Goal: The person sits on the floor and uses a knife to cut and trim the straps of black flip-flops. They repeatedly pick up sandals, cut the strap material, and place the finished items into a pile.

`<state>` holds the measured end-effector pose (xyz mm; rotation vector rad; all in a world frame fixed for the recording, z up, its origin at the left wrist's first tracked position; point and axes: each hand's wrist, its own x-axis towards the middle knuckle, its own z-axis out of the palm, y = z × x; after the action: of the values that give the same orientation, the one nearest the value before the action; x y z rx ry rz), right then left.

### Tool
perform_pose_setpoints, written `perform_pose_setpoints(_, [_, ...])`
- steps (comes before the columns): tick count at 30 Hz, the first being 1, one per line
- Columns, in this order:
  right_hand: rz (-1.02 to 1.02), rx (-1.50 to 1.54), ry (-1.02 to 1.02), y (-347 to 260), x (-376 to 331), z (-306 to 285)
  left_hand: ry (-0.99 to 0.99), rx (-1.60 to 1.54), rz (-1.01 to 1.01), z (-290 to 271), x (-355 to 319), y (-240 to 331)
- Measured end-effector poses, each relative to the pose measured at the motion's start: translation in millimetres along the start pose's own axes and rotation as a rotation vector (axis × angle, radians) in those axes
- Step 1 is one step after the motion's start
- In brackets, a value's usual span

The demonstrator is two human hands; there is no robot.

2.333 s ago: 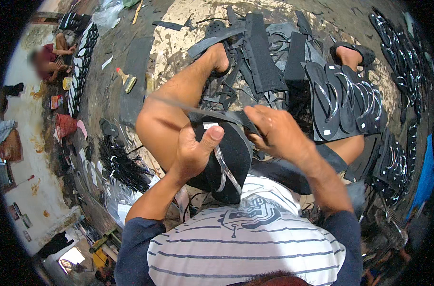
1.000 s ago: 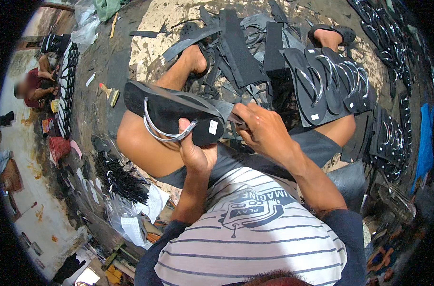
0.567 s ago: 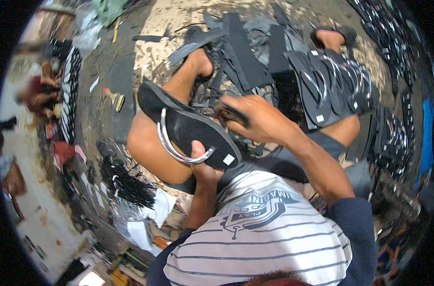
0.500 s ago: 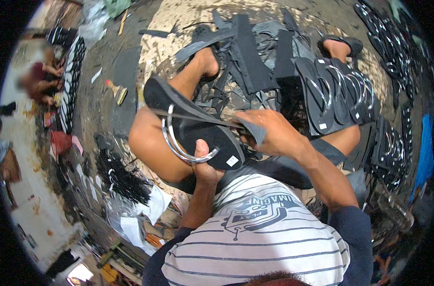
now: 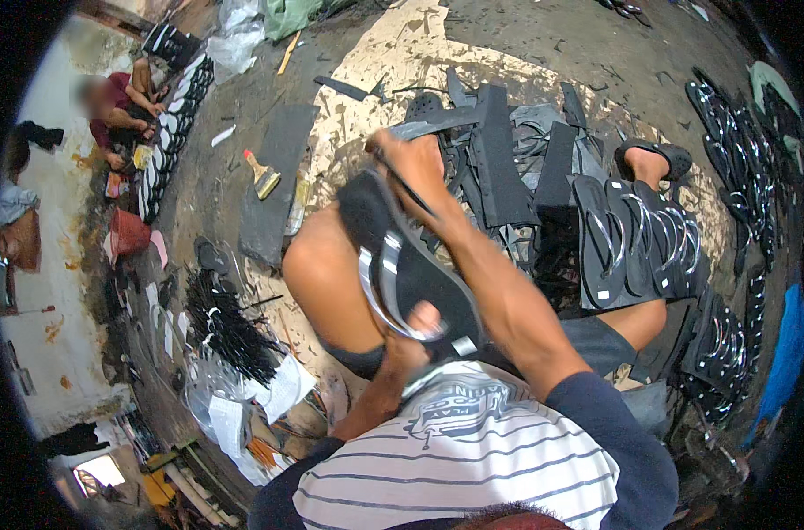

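A black flip-flop [image 5: 433, 287] with shiny silver straps and a small white sticker leans across my left thigh, toe end up. My left hand [image 5: 408, 346] grips it near the sticker end, with the thumb over the footbed beside the strap. Beyond the toe end is my right hand [image 5: 408, 166], closed and blurred by motion. A thin dark strip [image 5: 413, 188] trails from it along the wrist; its other end is hidden.
Dark rubber offcuts [image 5: 499, 177] lie between my feet. Finished flip-flops [image 5: 614, 238] overlap on my right. To the left are a paintbrush [image 5: 262, 174], a bundle of black straps [image 5: 225, 322] and a red container [image 5: 128, 234]. Another person [image 5: 119, 115] sits far left.
My right hand has swept from the flip-flop's right side up past its toe end, the strip moving with it. The flip-flop has tilted more upright in my left hand. The head view has shifted.
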<state>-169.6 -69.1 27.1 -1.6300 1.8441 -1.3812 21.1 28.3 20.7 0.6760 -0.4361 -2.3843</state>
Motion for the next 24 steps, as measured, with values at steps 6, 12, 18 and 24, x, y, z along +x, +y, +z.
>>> perform_pose_setpoints(6, [0.211,0.577,-0.138,-18,-35,-63,0.014,0.175,0.012,-5,-9,-3])
perform_pose_setpoints(12, [0.39,0.428,-0.07,-66,-112,-100,-0.181,0.641,0.107,46,33,50])
perform_pose_setpoints(18, [0.175,0.032,-0.062,-30,-196,-85,-0.039,0.999,0.011,64,22,74])
perform_pose_setpoints(24, [0.129,-0.179,-0.16,-15,-192,-88,-0.068,1.007,0.048,53,13,64])
